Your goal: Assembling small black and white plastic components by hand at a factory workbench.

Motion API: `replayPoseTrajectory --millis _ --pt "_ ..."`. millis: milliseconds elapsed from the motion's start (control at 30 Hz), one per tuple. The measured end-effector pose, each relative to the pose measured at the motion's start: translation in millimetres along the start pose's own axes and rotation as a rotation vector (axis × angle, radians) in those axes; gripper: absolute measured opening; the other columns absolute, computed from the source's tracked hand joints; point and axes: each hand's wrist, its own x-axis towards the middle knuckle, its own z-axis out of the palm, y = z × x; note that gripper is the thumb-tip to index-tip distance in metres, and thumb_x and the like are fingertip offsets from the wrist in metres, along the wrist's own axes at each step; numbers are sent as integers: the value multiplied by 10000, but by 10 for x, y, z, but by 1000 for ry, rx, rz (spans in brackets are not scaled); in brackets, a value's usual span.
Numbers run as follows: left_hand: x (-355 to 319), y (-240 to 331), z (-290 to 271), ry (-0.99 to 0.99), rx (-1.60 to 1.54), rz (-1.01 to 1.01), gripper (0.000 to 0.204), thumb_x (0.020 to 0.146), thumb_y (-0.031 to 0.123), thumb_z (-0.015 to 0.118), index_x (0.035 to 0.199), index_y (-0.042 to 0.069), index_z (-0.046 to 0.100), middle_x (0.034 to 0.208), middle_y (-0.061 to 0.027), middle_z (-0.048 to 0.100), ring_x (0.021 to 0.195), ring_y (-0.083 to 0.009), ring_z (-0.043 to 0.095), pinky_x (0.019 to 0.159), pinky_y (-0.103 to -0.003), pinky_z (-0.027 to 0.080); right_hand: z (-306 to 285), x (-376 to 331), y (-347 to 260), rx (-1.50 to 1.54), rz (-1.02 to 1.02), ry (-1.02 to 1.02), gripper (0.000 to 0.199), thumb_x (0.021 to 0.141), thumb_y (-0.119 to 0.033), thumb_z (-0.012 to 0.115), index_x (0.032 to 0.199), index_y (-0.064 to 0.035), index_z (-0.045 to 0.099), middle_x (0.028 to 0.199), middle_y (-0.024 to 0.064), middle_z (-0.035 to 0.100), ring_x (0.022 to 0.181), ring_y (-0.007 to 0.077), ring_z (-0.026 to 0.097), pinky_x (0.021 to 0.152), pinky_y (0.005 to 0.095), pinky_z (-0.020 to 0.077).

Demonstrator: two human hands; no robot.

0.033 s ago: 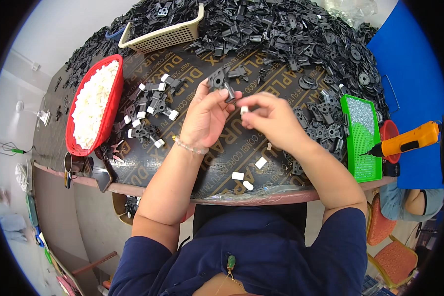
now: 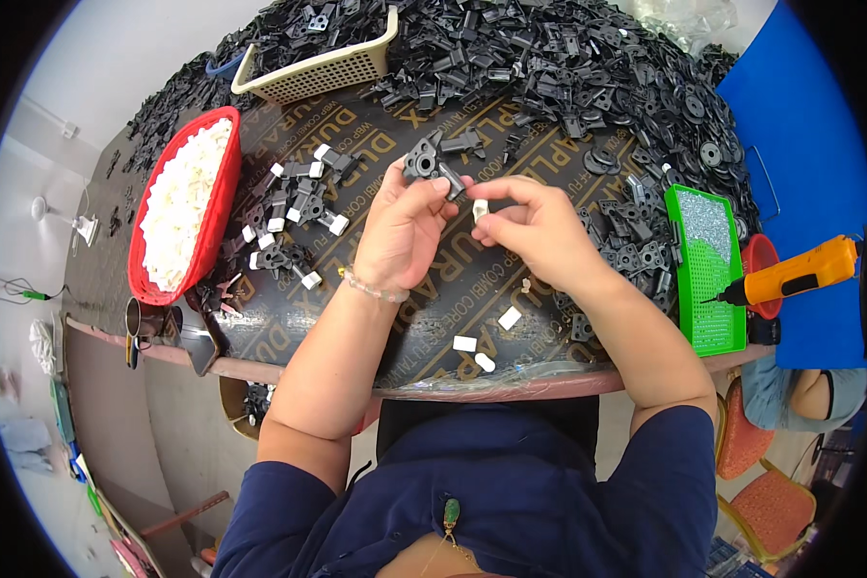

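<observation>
My left hand [image 2: 402, 222] is closed on a black plastic bracket [image 2: 422, 160] with a round hole and a stem that points down to the right. Between the thumb and fingers of my right hand [image 2: 535, 226] is a small white plastic cap [image 2: 481, 208]. The cap is close to the end of the bracket's stem; whether they touch I cannot tell. Three loose white caps, one of them a white block [image 2: 464, 343], lie on the table near its front edge. Left of my hands is a group of black brackets [image 2: 306, 204] with white caps on their stems.
A red basket [image 2: 224, 188] full of white caps stands at the left. Black parts [image 2: 559, 67] are heaped across the back around a cream basket [image 2: 332, 79]. At the right are a green tray [image 2: 732, 339] of small metal pieces and an orange electric screwdriver [image 2: 801, 273].
The bracket has turned slightly in my left hand. My right fingers have shifted a little, and more of the white cap shows between them.
</observation>
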Motion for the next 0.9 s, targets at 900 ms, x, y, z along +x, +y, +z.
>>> replayPoseTrajectory --millis 900 --pt "-98 -145 87 -233 -317 -284 534 974 533 535 1354 162 482 1083 -25 640 945 -139 615 796 -304 496 38 287 -413 -242 -296 -99 748 686 -222 864 1326 -24 532 1224 95 643 1134 181 603 981 330 476"
